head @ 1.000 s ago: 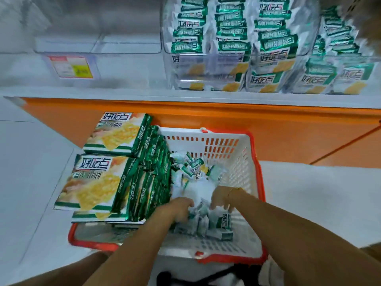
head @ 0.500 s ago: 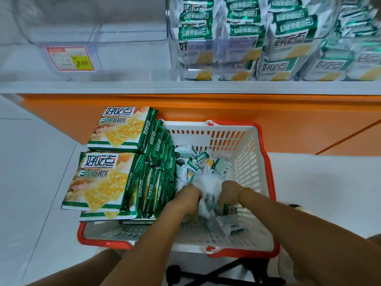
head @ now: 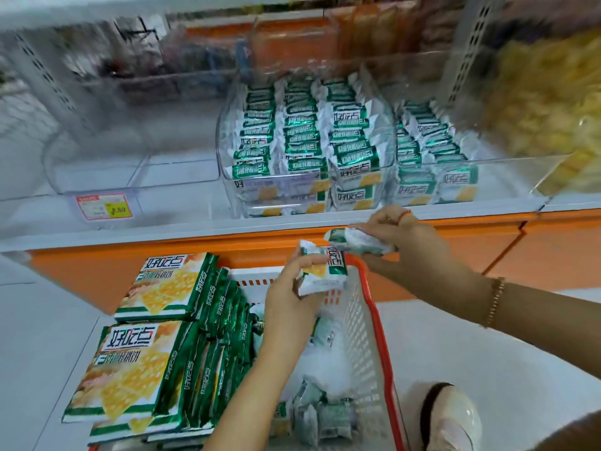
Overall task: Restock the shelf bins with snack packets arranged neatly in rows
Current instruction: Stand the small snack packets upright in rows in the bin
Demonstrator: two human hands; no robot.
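My left hand (head: 291,297) grips a small white-and-green snack packet (head: 322,271) above the red-rimmed white basket (head: 374,320). My right hand (head: 400,236) pinches a second small packet (head: 356,242) just below the shelf edge. Loose small packets (head: 322,415) lie in the basket's bottom. Large green biscuit packs (head: 162,288) stand stacked along the basket's left side. On the shelf, a clear bin (head: 227,177) holds rows of the same small packets (head: 302,131), and another bin of packets (head: 426,141) stands to its right.
An empty clear bin (head: 130,170) sits at the shelf's left, with a price tag (head: 104,206) in front. A bin of yellow snacks (head: 546,102) is at the right. An orange panel (head: 536,252) runs below the shelf. My shoe (head: 452,415) is beside the basket.
Both hands have risen out of the basket, each now holding a small packet near the shelf edge. The view has tilted up toward the shelf.
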